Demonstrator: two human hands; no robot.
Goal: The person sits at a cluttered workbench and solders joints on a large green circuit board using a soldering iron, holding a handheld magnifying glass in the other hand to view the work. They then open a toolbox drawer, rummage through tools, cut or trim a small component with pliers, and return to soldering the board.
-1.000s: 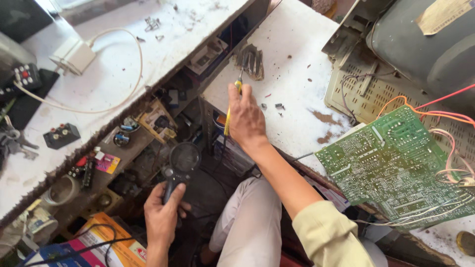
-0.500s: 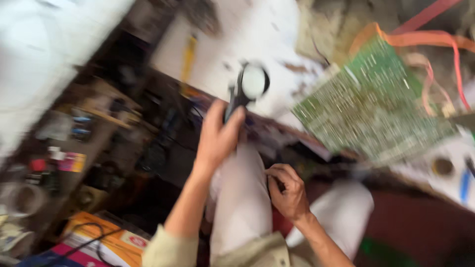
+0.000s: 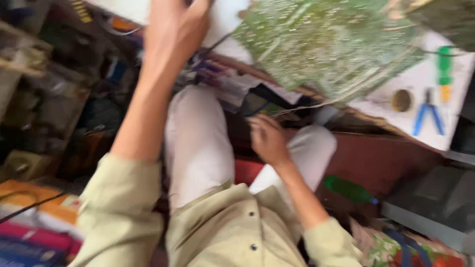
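The view is blurred. My left hand (image 3: 173, 24) is raised to the top edge, which cuts off its fingers, so anything in it is hidden. It sits left of a large green circuit board (image 3: 326, 44) that lies tilted over the white worktop (image 3: 420, 84). My right hand (image 3: 267, 141) hovers low over my lap, below the worktop's edge. Its fingers are loosely bent with nothing visible in them, close to papers and dark items tucked under the worktop.
Blue-handled pliers (image 3: 426, 116), a green and yellow screwdriver (image 3: 445, 74) and a small brown ring (image 3: 402, 100) lie on the worktop at right. A green bottle (image 3: 349, 189) lies on the floor. Cluttered shelves (image 3: 44, 74) and orange boxes (image 3: 44, 207) fill the left.
The camera has swung down and right. My left hand rose from the lower shelf to the top of the view with a black magnifier, now out of sight. My right hand left the worktop for my lap.
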